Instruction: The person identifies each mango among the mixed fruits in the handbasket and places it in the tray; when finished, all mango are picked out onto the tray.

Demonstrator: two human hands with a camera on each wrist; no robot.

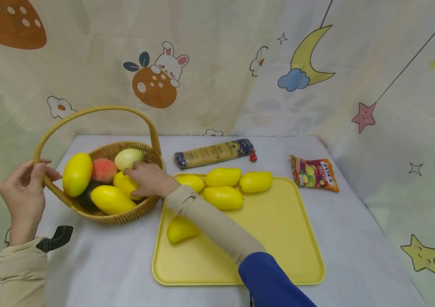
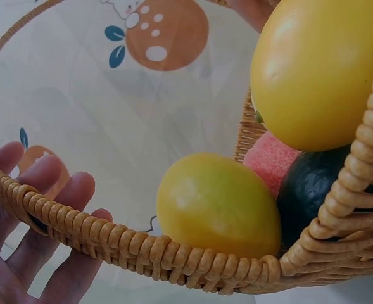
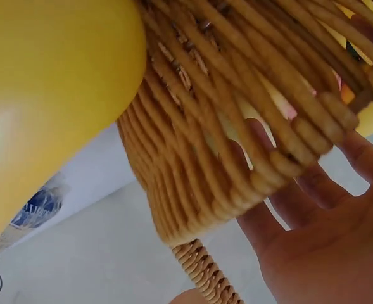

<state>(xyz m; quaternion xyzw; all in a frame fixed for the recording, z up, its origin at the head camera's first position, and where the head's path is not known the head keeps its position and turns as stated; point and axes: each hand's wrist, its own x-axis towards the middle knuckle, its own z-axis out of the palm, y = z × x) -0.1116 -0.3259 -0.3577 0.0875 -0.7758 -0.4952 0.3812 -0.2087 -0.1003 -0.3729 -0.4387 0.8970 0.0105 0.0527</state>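
Observation:
At the left, a wicker basket [image 1: 115,218] with a tall looped handle [image 1: 98,109] holds several fruits. My left hand [image 1: 25,192] grips the base of the handle, thumb in front; in the left wrist view its fingers [image 2: 75,190] lie against the woven edge. My right hand [image 1: 150,179] reaches over the basket's right side, fingers curled over a yellow mango [image 1: 122,181]. Around it are another mango [image 1: 112,200], a big yellow oval fruit [image 1: 77,175], a pink peach [image 1: 103,170], a pale green fruit [image 1: 129,159] and a dark green fruit [image 1: 88,197].
A yellow tray [image 1: 279,238] lies right of the basket, under my right forearm, with several mangoes [image 1: 223,198] on it. Behind it are a long noodle-like packet [image 1: 213,153] and a small red item [image 1: 253,157]. An orange snack bag [image 1: 314,174] lies at the right.

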